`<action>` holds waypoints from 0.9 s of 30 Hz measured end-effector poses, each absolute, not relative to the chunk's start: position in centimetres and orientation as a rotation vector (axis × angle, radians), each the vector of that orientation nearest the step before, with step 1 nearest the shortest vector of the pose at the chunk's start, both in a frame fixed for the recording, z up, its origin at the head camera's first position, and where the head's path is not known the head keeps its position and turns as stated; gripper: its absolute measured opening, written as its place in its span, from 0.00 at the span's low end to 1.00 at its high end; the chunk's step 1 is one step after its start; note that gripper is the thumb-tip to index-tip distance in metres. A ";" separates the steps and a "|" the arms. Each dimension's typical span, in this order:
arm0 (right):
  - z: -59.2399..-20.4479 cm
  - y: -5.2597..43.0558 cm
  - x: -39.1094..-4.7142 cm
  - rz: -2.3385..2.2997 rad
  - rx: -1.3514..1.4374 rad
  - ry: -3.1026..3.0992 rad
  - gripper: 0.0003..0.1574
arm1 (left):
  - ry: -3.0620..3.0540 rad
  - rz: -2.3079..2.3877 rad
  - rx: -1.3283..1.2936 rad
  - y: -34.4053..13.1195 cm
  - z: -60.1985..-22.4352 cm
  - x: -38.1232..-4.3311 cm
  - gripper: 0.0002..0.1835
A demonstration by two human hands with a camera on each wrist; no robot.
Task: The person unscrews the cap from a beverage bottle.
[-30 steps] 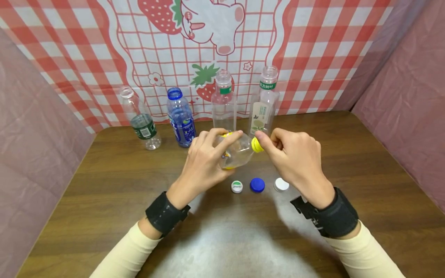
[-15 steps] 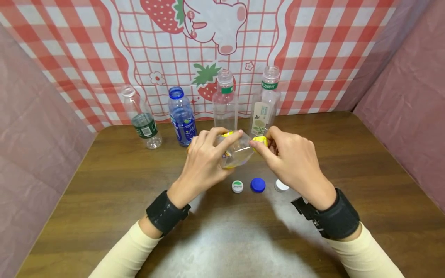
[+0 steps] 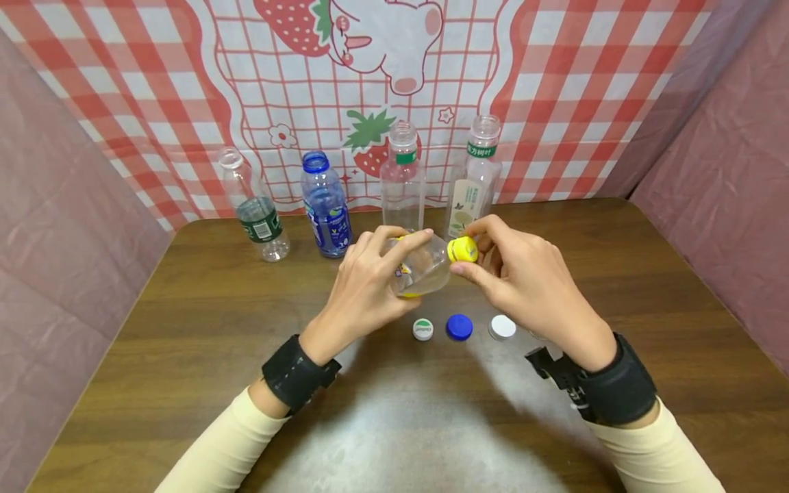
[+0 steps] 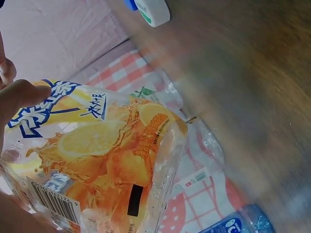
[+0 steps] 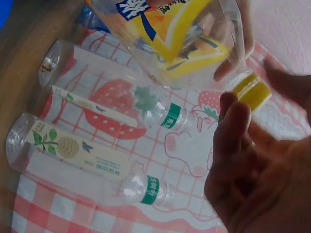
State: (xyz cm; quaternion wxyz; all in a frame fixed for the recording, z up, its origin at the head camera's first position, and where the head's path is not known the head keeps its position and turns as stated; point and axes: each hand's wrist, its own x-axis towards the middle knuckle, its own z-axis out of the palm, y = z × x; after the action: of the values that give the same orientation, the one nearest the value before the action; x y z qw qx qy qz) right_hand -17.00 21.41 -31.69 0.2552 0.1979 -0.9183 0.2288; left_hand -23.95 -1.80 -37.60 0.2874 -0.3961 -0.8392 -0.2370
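My left hand (image 3: pixel 376 274) grips a clear bottle lying sideways (image 3: pixel 425 267) above the table. Its orange drink label (image 4: pixel 107 150), printed with lemon slices and ice, fills much of the left wrist view. The bottle's neck points right and carries a yellow cap (image 3: pixel 463 250). Around that cap curl the thumb and fingers of my right hand (image 3: pixel 530 274), thumb below and index finger above in the head view. In the right wrist view, the yellow cap (image 5: pixel 252 92) sits on the neck between thumb and fingertips.
Along the back stand a green-labelled bottle (image 3: pixel 259 219), a blue bottle (image 3: pixel 327 212) and two clear square bottles (image 3: pixel 403 185) (image 3: pixel 473 185), all uncapped. A white-and-green cap (image 3: pixel 422 329), a blue cap (image 3: pixel 459 327) and a white cap (image 3: pixel 502 327) lie in front on the wooden table (image 3: pixel 185 342).
My right hand's fingers have turned about the yellow cap and shifted their hold, so more of the cap shows now. My left hand keeps the bottle in nearly the same place.
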 end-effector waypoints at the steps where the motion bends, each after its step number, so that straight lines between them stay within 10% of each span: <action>1: -31.7 21.4 -17.0 0.640 0.500 -2.496 0.28 | -2.243 -0.640 -1.058 -1.8 -37.6 -23.9 0.54; 17: -32.3 20.6 -17.1 0.576 0.231 -2.474 0.31 | -2.245 -0.612 -1.050 -1.6 -37.5 -23.4 0.52; 27: -31.9 21.0 -17.0 0.563 0.404 -2.489 0.16 | -2.233 -0.601 -1.040 -1.7 -37.5 -23.6 0.52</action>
State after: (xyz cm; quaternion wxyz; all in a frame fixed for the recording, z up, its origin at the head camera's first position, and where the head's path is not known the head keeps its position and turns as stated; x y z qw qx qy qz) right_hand -16.96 21.02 -31.88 0.2754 0.1503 -0.9261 0.2095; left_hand -23.56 -1.69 -37.46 0.2984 -0.3915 -0.8405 -0.2262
